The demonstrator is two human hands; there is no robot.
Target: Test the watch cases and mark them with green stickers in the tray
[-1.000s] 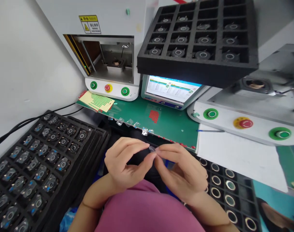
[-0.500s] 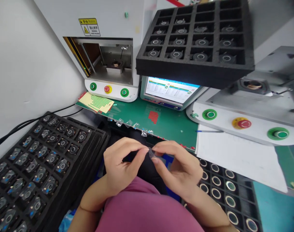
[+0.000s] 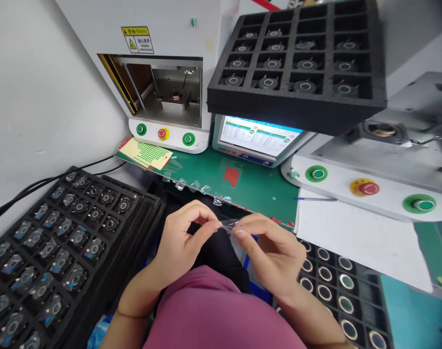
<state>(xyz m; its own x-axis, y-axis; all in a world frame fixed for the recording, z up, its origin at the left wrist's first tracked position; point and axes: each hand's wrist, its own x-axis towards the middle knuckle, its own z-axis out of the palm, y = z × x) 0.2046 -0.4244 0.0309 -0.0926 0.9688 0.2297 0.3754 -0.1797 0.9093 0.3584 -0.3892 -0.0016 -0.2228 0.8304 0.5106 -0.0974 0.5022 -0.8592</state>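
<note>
Between my two hands, just in front of the green bench edge, a small piece of clear plastic film (image 3: 228,224) is held. My left hand (image 3: 188,237) pinches its left end between thumb and index finger. The right end is in the pinch of my right hand (image 3: 270,247), whose other fingers are curled. Bits of clear film with blue tabs (image 3: 217,200) hang along the bench edge beyond my hands. On the green bench top (image 3: 202,169) lies a sheet of red dot stickers (image 3: 231,177).
A black foam tray of watch-like parts (image 3: 71,232) stands at left on a stack. Another foam tray (image 3: 297,109) rests above the monitor (image 3: 255,138). Two white machines with buttons (image 3: 188,139) flank it. At right are paper (image 3: 359,237), a pen (image 3: 315,198) and a tray of ring-edged discs (image 3: 346,304).
The clear film is now more stretched out and visible between my fingertips. My left hand has shifted slightly, and the view has moved a little.
</note>
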